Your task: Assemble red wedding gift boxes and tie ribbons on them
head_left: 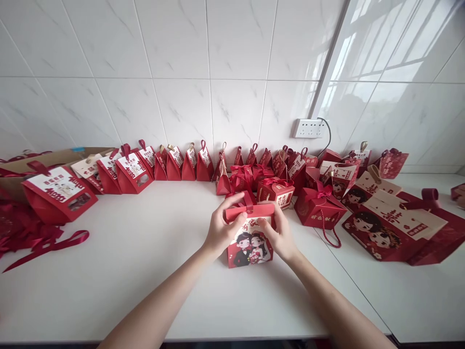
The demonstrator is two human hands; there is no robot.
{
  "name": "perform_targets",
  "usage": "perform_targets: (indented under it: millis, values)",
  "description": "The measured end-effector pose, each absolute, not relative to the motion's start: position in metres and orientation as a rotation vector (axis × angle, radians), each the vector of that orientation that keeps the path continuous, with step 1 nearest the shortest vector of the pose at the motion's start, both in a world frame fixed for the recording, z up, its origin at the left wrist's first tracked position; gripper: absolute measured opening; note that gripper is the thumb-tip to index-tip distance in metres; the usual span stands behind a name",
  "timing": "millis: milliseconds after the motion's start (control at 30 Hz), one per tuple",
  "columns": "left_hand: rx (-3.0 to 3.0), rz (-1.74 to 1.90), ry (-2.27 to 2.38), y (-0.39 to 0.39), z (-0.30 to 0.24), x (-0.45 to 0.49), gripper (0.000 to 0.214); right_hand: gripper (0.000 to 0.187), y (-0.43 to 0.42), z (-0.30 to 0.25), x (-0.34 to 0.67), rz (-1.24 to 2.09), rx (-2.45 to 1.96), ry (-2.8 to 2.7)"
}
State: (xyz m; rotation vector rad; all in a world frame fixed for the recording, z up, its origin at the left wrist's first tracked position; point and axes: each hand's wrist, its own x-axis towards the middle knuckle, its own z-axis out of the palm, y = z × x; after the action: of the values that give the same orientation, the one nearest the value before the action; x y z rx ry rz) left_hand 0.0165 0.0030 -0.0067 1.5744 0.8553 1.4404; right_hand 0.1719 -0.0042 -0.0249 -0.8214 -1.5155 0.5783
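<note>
A small red gift box (250,247) with a cartoon couple printed on its front stands on the white table (145,271), near the middle. My left hand (221,228) grips its upper left side, fingers pinched on the red ribbon handle (250,209) at the top. On the other side, my right hand (279,235) is closed on the box's upper right edge. Both forearms reach in from the bottom of the picture.
A long row of closed red gift boxes (189,165) lines the tiled wall. Larger boxes (58,191) and loose red ribbons (43,242) lie at the left beside a cardboard carton (54,157). Flat printed boxes (392,228) are piled at the right. A wall socket (309,128) is behind.
</note>
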Motion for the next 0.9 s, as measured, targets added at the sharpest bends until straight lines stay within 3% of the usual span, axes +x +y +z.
perform_targets:
  millis: [67, 200, 300, 400, 567, 900]
  values:
    - [1.508, 1.474, 0.834, 0.008, -0.013, 0.016, 0.057, 0.018, 0.000, -0.025, 0.173, 0.682, -0.886, -1.328]
    - [1.393, 1.377, 0.884, 0.017, -0.028, 0.019, 0.072, 0.026, 0.010, -0.025, 0.179, 0.716, -0.864, -0.840]
    - [1.407, 1.204, 0.841, 0.018, -0.034, 0.024, 0.062, 0.027, 0.016, -0.026, 0.185, 0.681, -0.764, -0.634]
    - [1.501, 1.189, 0.802, 0.014, -0.035, 0.028, 0.050, 0.026, 0.019, -0.027, 0.189, 0.691, -0.718, -0.620]
    - [1.622, 1.395, 0.763, 0.010, -0.029, 0.026, 0.056, 0.034, 0.020, -0.028, 0.186, 0.876, -0.601, -0.699]
    - [1.923, 1.656, 0.775, 0.007, -0.039, 0.018, 0.070, 0.030, 0.014, -0.021, 0.191, 0.956, -0.602, -0.827]
